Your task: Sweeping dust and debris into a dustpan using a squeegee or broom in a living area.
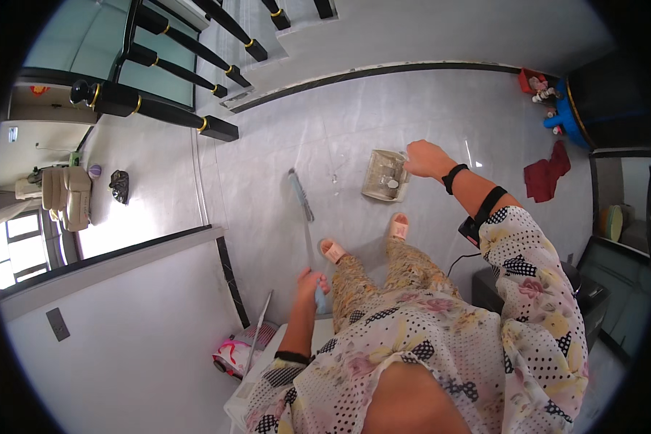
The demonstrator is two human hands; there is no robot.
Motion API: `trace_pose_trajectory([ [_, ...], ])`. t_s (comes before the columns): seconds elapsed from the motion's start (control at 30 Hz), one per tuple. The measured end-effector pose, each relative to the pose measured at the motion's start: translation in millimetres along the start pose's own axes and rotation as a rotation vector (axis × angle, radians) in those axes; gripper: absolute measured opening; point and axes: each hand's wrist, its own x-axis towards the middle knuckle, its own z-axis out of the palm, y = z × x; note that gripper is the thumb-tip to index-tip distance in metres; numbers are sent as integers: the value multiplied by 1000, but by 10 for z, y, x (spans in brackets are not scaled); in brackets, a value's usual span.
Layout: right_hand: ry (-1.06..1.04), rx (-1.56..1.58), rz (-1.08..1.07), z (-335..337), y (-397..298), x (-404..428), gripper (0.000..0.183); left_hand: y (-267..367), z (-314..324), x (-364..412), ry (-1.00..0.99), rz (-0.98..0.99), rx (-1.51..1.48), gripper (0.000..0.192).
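My left hand [310, 282] is closed around the light-blue grip of a long-handled broom [308, 244]. The broom's blue bristled head [300, 194] is on the floor, left of my feet. My right hand [427, 159] reaches forward, fingers curled at the upper right edge of a boxy beige plastic container [374, 187], which looks like a dustpan. Its open side faces up, and a small whitish piece [393, 184] lies inside. Between broom head and container, small clear or whitish bits [334, 178] are on the floor; I cannot tell whether they are wet.
Black staircase balusters [195, 116] stand at upper left. A low white wall [135, 304] runs along the left. To the right are a dark red cloth [547, 174], a red basket [531, 81] and a dark cabinet-like box [488, 287]. A pink bag [244, 350] sits at lower left.
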Motion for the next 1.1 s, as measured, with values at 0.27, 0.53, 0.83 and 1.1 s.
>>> trace_pose_trajectory([
  [0.27, -3, 43, -20, 100, 271, -213, 25, -280, 1217, 648, -230, -196, -343, 15],
  [0.53, 80, 39, 10, 21, 620, -580, 25, 270, 1235, 179, -354, -99, 21, 13],
  [0.83, 122, 83, 183, 150, 603, -711, 26, 1425, 948, 610, -274, 195, 986, 73],
  [1.1, 155, 181, 453, 400, 349, -739, 29, 2435, 2403, 2297, -247, 614, 1640, 68],
])
